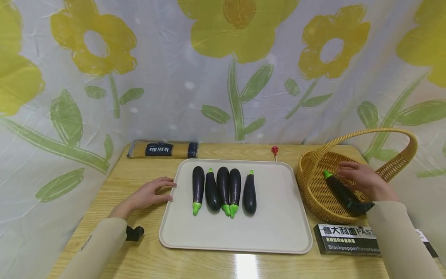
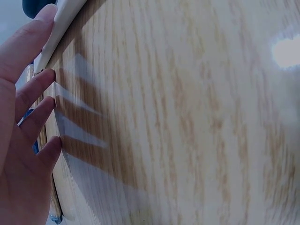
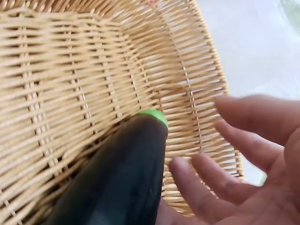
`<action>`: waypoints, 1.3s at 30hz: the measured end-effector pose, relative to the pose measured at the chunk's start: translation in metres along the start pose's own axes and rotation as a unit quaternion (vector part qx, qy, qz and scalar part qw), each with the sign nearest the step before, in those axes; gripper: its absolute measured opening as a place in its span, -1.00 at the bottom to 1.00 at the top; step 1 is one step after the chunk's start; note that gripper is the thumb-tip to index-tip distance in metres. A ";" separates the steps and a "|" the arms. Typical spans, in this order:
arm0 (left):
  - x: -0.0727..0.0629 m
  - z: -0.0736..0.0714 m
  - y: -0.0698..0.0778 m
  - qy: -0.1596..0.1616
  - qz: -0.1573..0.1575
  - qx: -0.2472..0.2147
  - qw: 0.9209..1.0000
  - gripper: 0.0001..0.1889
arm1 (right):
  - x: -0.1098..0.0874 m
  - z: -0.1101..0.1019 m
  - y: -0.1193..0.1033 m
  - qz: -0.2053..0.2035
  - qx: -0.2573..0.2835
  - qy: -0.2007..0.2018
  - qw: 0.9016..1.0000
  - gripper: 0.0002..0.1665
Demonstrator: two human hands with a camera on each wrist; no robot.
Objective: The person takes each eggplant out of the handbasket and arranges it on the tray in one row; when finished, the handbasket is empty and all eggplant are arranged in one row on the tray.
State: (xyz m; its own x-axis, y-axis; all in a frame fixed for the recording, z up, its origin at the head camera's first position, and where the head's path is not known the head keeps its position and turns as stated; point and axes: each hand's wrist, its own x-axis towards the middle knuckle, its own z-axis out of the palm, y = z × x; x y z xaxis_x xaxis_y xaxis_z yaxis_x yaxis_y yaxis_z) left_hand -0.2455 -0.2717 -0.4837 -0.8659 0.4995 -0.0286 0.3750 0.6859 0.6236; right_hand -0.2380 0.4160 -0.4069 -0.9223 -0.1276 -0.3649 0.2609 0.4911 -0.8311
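Inside the wicker basket point(image 1: 310, 186) at the right lies a dark purple eggplant point(image 1: 337, 190) with a green cap. My right hand point(image 1: 362, 179) is over the basket beside it, fingers spread and not wrapped round it. In the right wrist view the eggplant point(image 3: 124, 173) is just left of my fingertips; whether they touch it I cannot tell. Several eggplants point(image 1: 198, 186) lie side by side on the pale tray point(image 1: 275, 232), some with green ends toward me. By the tray's left rim, my left hand point(image 1: 150, 193) holds nothing, its fingers loosely bent.
A pasta packet point(image 1: 167, 149) lies at the back left of the wooden table point(image 1: 139, 255). Behind the tray is a red lollipop point(image 1: 275, 150). A dark pasta box point(image 1: 348, 240) sits in front of the basket, whose tall handle point(image 1: 366, 132) arches over it. A flowered curtain hangs behind.
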 end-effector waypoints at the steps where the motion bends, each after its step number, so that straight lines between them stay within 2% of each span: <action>1: 0.000 0.000 0.000 0.001 0.000 0.000 1.000 -0.51 | 0.000 0.000 0.000 0.001 -0.014 -0.009 1.000 -0.21; 7: 0.001 0.000 0.000 0.001 0.004 0.001 1.000 -0.51 | -0.002 -0.002 0.002 0.019 -0.070 -0.069 0.995 -0.32; 12: 0.001 -0.001 0.001 -0.001 0.005 -0.004 1.000 -0.52 | -0.002 -0.002 0.004 0.032 -0.066 -0.087 0.993 -0.36; 20: 0.000 -0.001 0.002 -0.001 0.007 -0.005 1.000 -0.51 | 0.007 0.003 0.002 -0.014 -0.045 -0.085 0.995 -0.27; 24: 0.000 -0.001 0.001 -0.002 0.008 -0.002 1.000 -0.50 | 0.009 0.005 0.003 -0.008 -0.036 -0.096 0.995 -0.25; 28: 0.000 0.000 0.000 -0.003 0.007 -0.006 1.000 -0.49 | 0.009 0.008 0.002 -0.004 -0.048 -0.102 0.994 -0.24; 39: 0.000 0.000 0.001 0.000 0.008 -0.006 1.000 -0.51 | -0.002 0.015 -0.010 -0.029 -0.058 -0.068 0.996 -0.20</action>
State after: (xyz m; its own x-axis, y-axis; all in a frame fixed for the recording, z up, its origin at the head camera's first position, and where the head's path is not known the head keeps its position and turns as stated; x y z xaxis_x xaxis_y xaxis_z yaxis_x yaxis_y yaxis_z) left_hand -0.2450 -0.2713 -0.4831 -0.8600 0.5099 -0.0178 0.3849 0.6712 0.6335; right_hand -0.2347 0.3986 -0.4043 -0.8858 -0.2699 -0.3775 0.1666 0.5744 -0.8014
